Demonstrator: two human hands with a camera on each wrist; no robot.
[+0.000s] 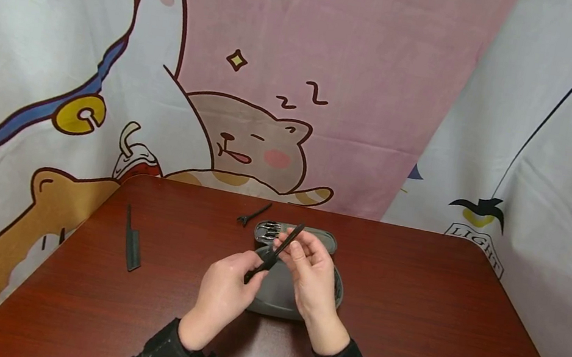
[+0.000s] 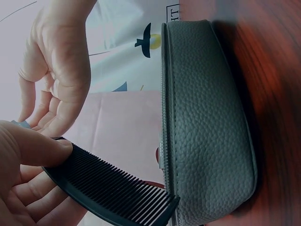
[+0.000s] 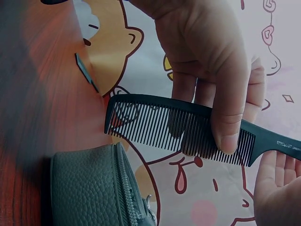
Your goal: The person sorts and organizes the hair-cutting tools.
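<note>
A black comb (image 3: 155,115) with fine teeth and a slim handle is tilted above the pouch. My left hand (image 1: 228,284) pinches it across its toothed part, thumb on one face and fingers behind, as the left wrist view (image 2: 40,174) also shows. Beside the comb's handle is my right hand (image 1: 316,282), its fingers loosely bent and fingertips close to the handle; whether they touch it is hard to tell. Under both hands lies an unzipped grey-green zip pouch (image 1: 275,291) with a grained surface. Metal tools (image 1: 269,230) show in its far part, partly hidden by the hands.
A second dark comb (image 1: 132,248) with a thin tail lies at the table's left side. Behind the pouch is a small black hair clip (image 1: 253,215). The brown table (image 1: 436,324) meets a cartoon-printed cloth (image 1: 365,92) at its back edge.
</note>
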